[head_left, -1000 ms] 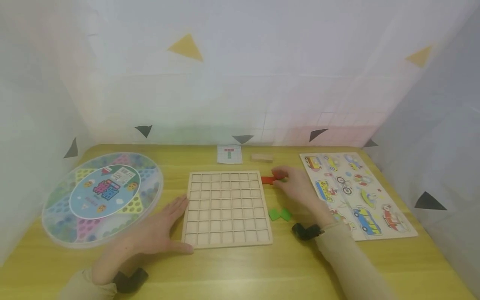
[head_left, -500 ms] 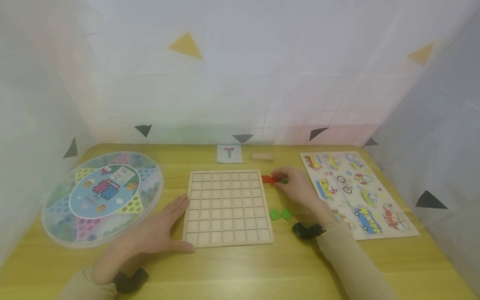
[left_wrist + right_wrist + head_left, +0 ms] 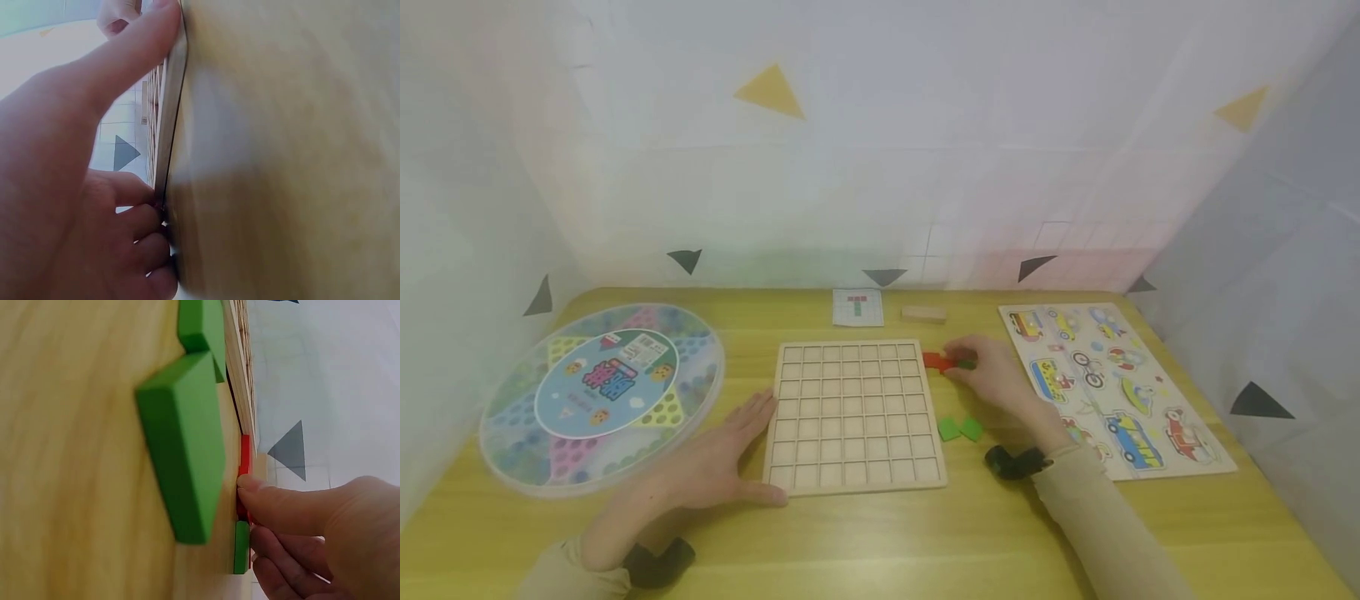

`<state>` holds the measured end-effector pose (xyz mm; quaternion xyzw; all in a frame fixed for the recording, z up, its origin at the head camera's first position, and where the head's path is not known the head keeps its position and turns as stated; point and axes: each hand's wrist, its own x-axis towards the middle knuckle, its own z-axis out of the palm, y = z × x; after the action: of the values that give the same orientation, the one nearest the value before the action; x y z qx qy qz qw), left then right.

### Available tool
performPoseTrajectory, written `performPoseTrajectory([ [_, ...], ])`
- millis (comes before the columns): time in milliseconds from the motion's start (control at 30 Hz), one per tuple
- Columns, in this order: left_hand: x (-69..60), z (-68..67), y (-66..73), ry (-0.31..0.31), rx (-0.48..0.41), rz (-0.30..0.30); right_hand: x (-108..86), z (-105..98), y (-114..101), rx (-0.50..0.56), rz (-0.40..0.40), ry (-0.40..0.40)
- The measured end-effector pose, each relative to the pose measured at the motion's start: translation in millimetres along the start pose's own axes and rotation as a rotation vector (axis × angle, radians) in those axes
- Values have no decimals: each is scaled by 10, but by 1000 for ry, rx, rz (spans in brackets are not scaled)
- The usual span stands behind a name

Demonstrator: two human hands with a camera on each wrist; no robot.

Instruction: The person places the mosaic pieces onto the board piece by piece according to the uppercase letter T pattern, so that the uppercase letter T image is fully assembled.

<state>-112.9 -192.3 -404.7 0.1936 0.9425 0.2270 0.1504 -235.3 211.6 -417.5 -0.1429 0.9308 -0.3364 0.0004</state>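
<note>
A square wooden grid board [image 3: 853, 429] lies flat in the middle of the table. My left hand [image 3: 715, 462] rests against it, straight fingers along its left edge and thumb at its near left corner. Just off the board's far right side, my right hand [image 3: 992, 375] pinches a red block, largely covered by the fingers. Another red block [image 3: 245, 450] touches the board's edge in the right wrist view. Under the right fingers sits a green block [image 3: 241, 547]. Two green blocks, one [image 3: 950, 429] beside the other [image 3: 972, 429], lie nearer to me.
Behind the board are a paper card [image 3: 857, 321] with a red and green T pattern and a plain wooden block [image 3: 923, 314]. A picture puzzle board [image 3: 1206, 454] lies to the right. On the left is a round, clear-covered game board [image 3: 610, 400]. White sheeting [image 3: 880, 192] surrounds the table.
The red block pinched in my right hand has come down slightly to the table, beside the other red block. My left hand has stayed at the board's edge.
</note>
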Motion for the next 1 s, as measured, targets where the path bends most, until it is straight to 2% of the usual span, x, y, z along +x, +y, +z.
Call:
performPoseTrajectory([
  [300, -4, 7, -2, -5, -4, 1, -21, -10, -13, -16, 27, 4],
  [1000, -9, -2, -18, 7, -4, 8, -17, -49, -13, -97, -31, -7],
])
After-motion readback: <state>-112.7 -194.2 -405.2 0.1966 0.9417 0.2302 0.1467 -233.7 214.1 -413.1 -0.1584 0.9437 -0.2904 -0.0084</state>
